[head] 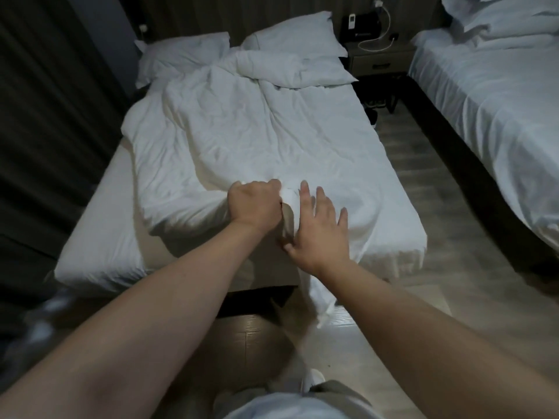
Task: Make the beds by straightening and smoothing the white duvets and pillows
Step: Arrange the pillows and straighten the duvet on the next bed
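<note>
Nearest, the left hand [254, 204] is fisted round a bunch of the white duvet [242, 131] at the foot of the bed. The right hand [317, 228] lies just beside it with fingers straight and spread, palm down. Whether it presses the cloth or only hovers is hard to tell in this dim view.

The first risk sits in that grip. A pull from a single bunched point would likely fan creases up the cover instead of flattening them.

Below the hands, a duvet corner [323, 300] hangs off the foot toward the floor [408, 297]. A tug toward the person could spill more cloth over the edge, where it may drag or be trodden on.

The duvet lies skewed to the right, leaving the mattress [99, 237] bare on the left. Pulling straight back would keep that slant.

Farther up, its top edge is heaped against the pillows [296, 34], so a sharp pull could shift them too.

Beyond, on the right, the second bed [484, 101] carries rumpled bedding and is not yet made.
</note>
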